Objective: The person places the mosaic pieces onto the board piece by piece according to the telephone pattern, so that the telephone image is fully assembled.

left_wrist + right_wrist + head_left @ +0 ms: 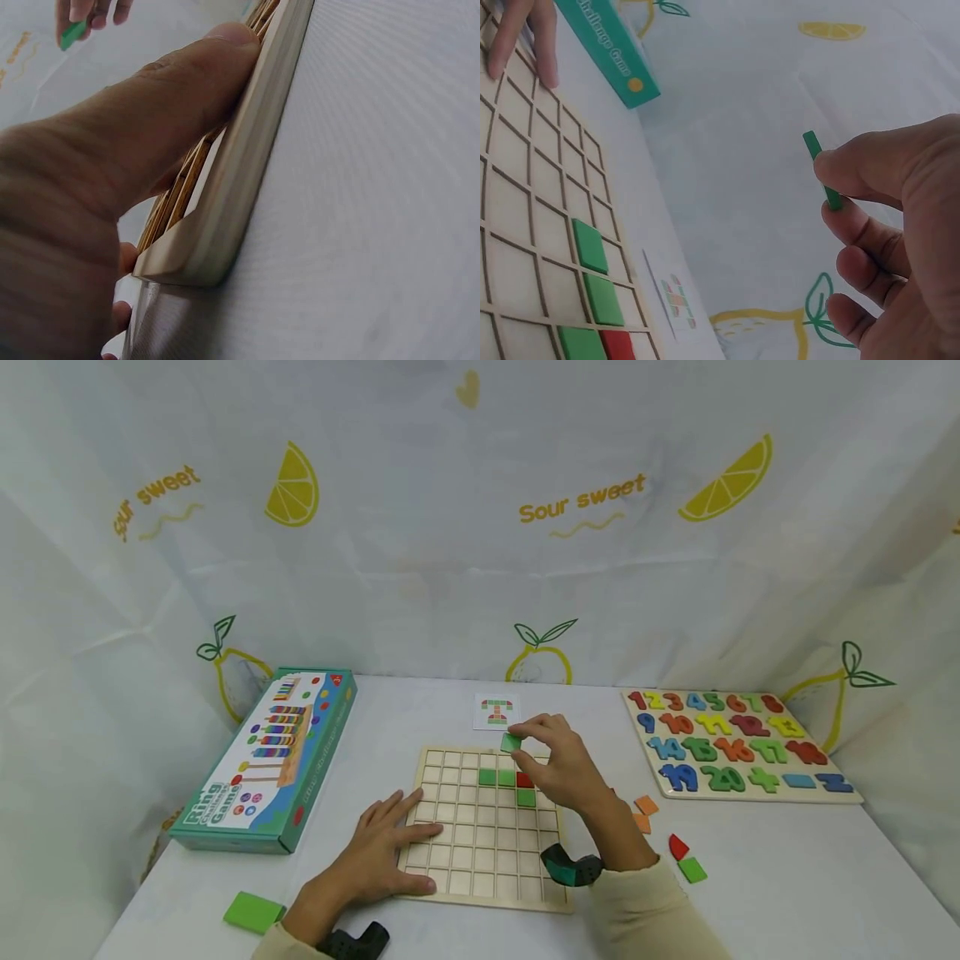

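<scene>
A pale wooden grid board (485, 837) lies flat on the table. My left hand (378, 852) rests on its left edge with the fingers spread; in the left wrist view the thumb (176, 101) lies over the rim (244, 187). Between thumb and fingertips my right hand (564, 768) pinches a thin green square tile (511, 742) above the board's far edge. The right wrist view shows this tile (823, 172) edge-on. Several tiles sit in the grid: green ones (590, 245) and a red one (525, 780). Just beyond the board is a white pattern card (497, 712).
Right of the board lie loose orange tiles (646, 806), a red curved piece (678, 847) and a green tile (692, 869). A number puzzle board (738, 743) stands far right. On the left are a game box (273, 760) and a green block (254, 912).
</scene>
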`<action>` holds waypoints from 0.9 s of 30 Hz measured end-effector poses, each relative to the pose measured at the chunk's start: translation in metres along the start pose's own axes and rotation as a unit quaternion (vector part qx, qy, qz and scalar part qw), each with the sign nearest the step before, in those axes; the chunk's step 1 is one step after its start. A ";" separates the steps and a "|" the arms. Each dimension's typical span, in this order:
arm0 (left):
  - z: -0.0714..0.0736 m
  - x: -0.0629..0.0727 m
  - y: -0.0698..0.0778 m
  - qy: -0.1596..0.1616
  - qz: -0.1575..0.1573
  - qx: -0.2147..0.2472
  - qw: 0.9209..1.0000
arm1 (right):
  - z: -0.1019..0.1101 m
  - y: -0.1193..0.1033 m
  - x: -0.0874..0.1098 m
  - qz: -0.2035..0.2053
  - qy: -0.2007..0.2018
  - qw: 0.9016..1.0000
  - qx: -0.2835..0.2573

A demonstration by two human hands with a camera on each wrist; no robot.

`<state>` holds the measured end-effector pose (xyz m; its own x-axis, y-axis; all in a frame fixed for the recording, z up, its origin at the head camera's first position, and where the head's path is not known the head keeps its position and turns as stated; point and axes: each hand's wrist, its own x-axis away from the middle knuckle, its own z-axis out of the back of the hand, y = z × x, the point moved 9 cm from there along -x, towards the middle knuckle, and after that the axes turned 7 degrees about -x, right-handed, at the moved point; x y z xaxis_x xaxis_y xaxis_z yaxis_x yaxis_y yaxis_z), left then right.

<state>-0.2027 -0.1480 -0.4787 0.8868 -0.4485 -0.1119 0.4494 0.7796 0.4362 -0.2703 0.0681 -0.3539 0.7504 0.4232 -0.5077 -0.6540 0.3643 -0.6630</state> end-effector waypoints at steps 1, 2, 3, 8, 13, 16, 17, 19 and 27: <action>0.000 0.000 0.000 0.000 0.001 0.000 1.000 | -0.005 0.001 -0.001 0.000 -0.003 1.000 -0.004; 0.000 0.000 0.000 0.000 0.001 0.000 1.000 | -0.010 0.002 -0.002 -0.002 -0.006 1.000 -0.008; 0.000 0.000 0.000 0.000 0.002 0.000 1.000 | -0.015 0.003 -0.003 -0.005 -0.008 1.000 -0.010; -0.001 0.000 0.001 -0.003 0.005 -0.001 1.000 | -0.036 0.012 -0.007 -0.026 -0.014 0.999 -0.021; 0.001 -0.001 0.001 -0.005 0.010 -0.001 1.000 | -0.055 0.022 -0.010 -0.053 -0.026 0.998 -0.019; 0.001 -0.002 0.001 -0.004 0.011 -0.005 1.000 | -0.066 0.029 -0.011 -0.069 -0.035 0.997 -0.012; 0.001 -0.002 0.001 -0.004 0.011 -0.006 1.000 | -0.070 0.032 -0.011 -0.073 -0.038 0.997 -0.010; 0.001 -0.002 0.001 -0.001 0.010 -0.008 1.000 | -0.077 0.037 -0.011 -0.081 -0.047 0.996 -0.002; -0.002 -0.002 0.000 -0.004 0.013 -0.006 1.000 | -0.095 0.052 -0.005 -0.092 -0.070 0.993 0.033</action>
<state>-0.2043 -0.1465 -0.4801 0.8972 -0.4317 -0.0932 0.4276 0.7963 0.4278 -0.2990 0.0062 -0.4385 0.8403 0.4539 -0.2965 -0.5153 0.4986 -0.6971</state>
